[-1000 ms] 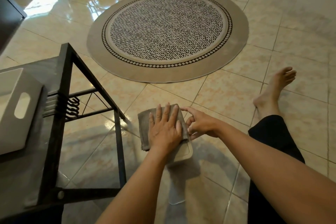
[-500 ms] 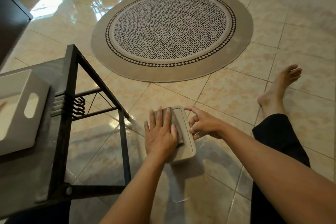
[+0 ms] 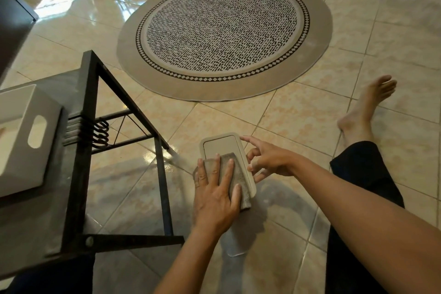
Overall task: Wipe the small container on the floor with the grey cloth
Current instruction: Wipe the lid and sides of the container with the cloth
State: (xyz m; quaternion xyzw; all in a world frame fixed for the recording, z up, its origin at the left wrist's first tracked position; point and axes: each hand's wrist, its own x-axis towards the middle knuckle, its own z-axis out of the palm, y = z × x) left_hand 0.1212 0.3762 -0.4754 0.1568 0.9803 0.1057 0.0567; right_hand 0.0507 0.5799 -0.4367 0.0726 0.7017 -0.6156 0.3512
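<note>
Fingers (image 3: 218, 169) of the left hand (image 3: 216, 200) are lying spread and flat on the grey cloth (image 3: 235, 174), pressing it down onto the lid of the small container (image 3: 220, 147); they are apart, not curled around anything. The container is sitting on the tiled floor (image 3: 298, 114), just off the near leg of the dark bench (image 3: 81, 150), which is standing at nine o'clock from it, and well short of the round rug (image 3: 224, 33) at twelve o'clock. The cloth is covering the near half of the lid and drooping over its six o'clock end, while the far half is lying bare.

The right hand (image 3: 269, 162) is bracing the container from three o'clock: its fingers are splayed loosely, with the tips touching the right rim rather than clamping it.

The wiping itself looks to be the step in hand, and only partly done, judging by the uncovered far end. The next move is probably calling for the left palm to be sliding the cloth toward twelve o'clock across that bare part, with even downward pressure, while the right hand is holding the light box steady so it is not skating on the glossy tile.

The left forearm is reaching in from six o'clock, wrist nearly straight; the right forearm is crossing in from four o'clock, wrist bent slightly inward.
</note>
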